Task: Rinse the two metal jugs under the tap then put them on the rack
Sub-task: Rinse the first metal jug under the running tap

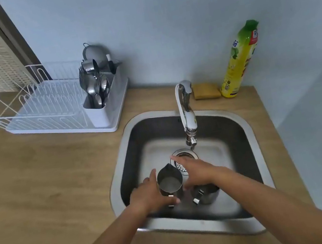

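White wire rack [45, 107] stands at ten o'clock on the wooden tabletop [36, 176], and a cutlery holder [100, 111] packed with spoons and forks sits at its right end. Moving right, we reach into the steel sink [119, 161] with both arms. Our left hand [147, 195] cups the left jug [170, 184], which stands upright at the sink's six o'clock. Its fingers [153, 173] lie up the jug's nine o'clock wall and the thumb wraps across the near side by the handle, so this hand grips the jug. The jug's spout points to twelve o'clock, toward the drain strainer [185, 156]. Our right hand [197, 173] hovers at the jug's three o'clock with its fingers straight and spread, holding nothing, the forefinger reaching over the strainer. Beneath that wrist stands the right jug [208, 194], just beside the first, partly hidden. The tap [187, 117] arches over the strainer from twelve o'clock. A sponge [206, 90] and a yellow bottle [239, 58] stand at one o'clock.
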Motion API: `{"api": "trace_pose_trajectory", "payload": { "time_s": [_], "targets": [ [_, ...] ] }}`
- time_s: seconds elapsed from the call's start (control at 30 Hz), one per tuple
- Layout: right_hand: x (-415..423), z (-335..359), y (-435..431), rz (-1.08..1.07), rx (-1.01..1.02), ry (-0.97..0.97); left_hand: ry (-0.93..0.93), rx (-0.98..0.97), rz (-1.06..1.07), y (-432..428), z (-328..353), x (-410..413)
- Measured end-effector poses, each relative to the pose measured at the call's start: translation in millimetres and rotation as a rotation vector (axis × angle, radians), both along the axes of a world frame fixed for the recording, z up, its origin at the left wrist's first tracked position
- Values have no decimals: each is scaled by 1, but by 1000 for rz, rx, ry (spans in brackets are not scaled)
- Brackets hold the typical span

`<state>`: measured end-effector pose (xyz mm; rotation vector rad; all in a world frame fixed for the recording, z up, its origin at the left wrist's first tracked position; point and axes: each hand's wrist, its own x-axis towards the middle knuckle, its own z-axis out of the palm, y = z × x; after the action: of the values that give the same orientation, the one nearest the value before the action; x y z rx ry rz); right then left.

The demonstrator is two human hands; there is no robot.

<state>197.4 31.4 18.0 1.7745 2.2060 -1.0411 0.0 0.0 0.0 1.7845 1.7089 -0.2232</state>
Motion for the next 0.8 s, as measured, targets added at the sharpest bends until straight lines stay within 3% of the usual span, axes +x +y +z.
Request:
{"api": "trace_pose_trajectory", "payload": {
  "time_s": [0.17,0.33,0.63,0.8],
  "targets": [
    [-10,0,5,91,-48,-7,35,-11,-19,-1,-6,0],
    [-6,-5,7,32,49,-45,16,-40,-13,11,-10,-13],
    [4,-14,-6,-242,26,0,-212,3,170,39,-18,-19],
    [9,-19,-8,-280,55,11,-403,-18,243,48,-23,-12]
  ]
}}
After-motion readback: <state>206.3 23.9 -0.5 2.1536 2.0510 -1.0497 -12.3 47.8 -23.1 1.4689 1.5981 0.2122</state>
